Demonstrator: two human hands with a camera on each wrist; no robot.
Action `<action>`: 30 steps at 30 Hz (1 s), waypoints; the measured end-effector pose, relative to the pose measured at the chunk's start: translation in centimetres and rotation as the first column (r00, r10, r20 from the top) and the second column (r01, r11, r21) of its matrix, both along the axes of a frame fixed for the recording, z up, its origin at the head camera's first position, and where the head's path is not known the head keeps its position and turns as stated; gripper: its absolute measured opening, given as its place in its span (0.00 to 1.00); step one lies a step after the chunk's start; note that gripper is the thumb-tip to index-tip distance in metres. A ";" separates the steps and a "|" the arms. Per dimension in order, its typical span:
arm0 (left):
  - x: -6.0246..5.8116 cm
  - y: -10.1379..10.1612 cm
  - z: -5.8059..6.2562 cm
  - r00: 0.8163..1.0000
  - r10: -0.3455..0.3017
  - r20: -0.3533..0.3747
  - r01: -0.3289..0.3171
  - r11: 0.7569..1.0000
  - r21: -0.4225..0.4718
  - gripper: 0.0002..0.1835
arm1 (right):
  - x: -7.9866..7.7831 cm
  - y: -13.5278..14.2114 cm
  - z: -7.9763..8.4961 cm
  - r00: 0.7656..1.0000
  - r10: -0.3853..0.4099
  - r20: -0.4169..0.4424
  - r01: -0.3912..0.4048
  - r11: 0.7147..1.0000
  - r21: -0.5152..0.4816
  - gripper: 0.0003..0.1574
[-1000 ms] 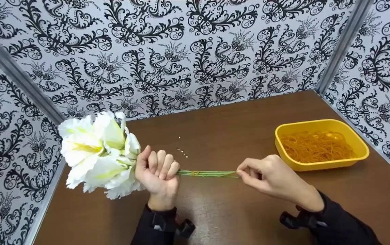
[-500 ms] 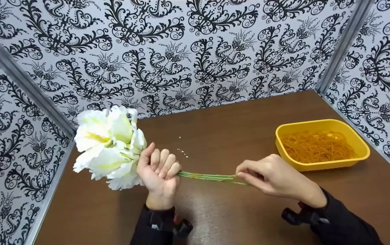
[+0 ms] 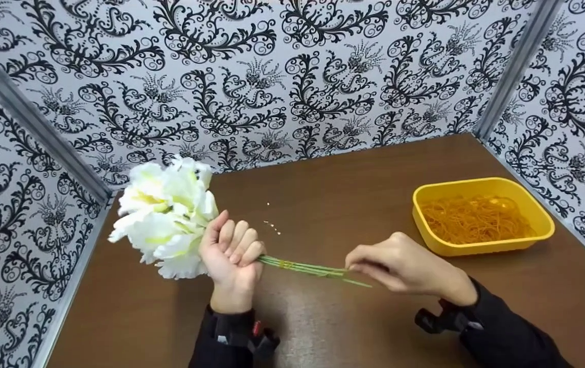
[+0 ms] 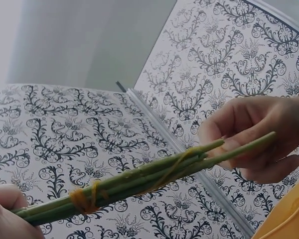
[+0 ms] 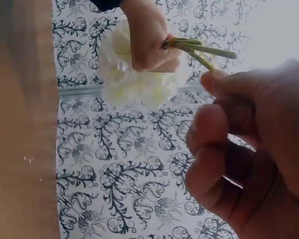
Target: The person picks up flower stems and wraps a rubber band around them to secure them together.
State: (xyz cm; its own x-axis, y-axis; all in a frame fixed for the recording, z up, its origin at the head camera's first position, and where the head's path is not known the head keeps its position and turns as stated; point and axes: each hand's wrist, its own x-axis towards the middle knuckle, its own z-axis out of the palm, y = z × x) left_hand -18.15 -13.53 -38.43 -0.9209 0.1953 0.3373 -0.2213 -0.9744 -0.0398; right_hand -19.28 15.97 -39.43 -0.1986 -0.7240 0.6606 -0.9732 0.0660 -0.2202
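Observation:
A bundle of white ruffled flowers [image 3: 164, 217] with yellow-green centres is held by my left hand [image 3: 233, 255], its fingers curled round the stems just below the blooms. The green stems [image 4: 134, 181] stick out to the right, one reaching past the others. A yellow rubber band [image 4: 84, 199] is wound round them, and a stretched strand of it runs slantwise toward the stem ends. Thumb and forefinger of my right hand [image 3: 399, 266] pinch the band's stretched end, right at the tip of a stem [image 5: 197, 57]. Its other fingers are curled in.
A yellow plastic basket [image 3: 481, 248] full of tangled rubber bands [image 3: 476, 220] stands at the right of the brown table [image 3: 323, 194]. Small white crumbs [image 3: 272, 226] lie behind the hands. Black-and-white patterned panels [image 3: 292, 76] enclose the back and sides.
The blooms have shifted right and tilted up, and the stems now slope down to the right. My right hand has moved slightly left, and a longer stem end shows free beneath it.

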 end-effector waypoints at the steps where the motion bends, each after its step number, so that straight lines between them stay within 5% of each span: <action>1: 0.0 -0.1 0.0 1.000 0.004 0.006 -0.004 1.000 0.000 0.27 | 0.0 0.0 0.0 1.000 0.023 0.001 -0.023 1.000 0.000 0.06; 9: 0.2 -0.2 0.3 0.999 -0.001 0.038 0.001 1.000 -0.013 0.27 | -0.4 0.0 -0.3 0.993 0.114 0.010 -0.114 0.993 -0.004 0.08; 20: 1.1 4.0 -1.3 0.999 -0.052 -0.016 0.049 0.988 -0.144 0.28 | -0.1 -2.2 -1.6 0.994 0.052 -0.093 -0.059 0.996 -0.069 0.07; 26: 1.2 5.4 -2.1 0.999 -0.051 0.008 0.051 0.980 -0.192 0.28 | 0.5 -3.2 -2.5 0.997 0.075 0.010 -0.074 0.994 -0.082 0.10; 30: 0.8 5.1 -2.4 1.000 -0.026 -0.008 0.024 0.985 -0.170 0.28 | 1.0 -2.9 -2.2 0.988 -0.011 0.152 0.022 0.997 -0.073 0.14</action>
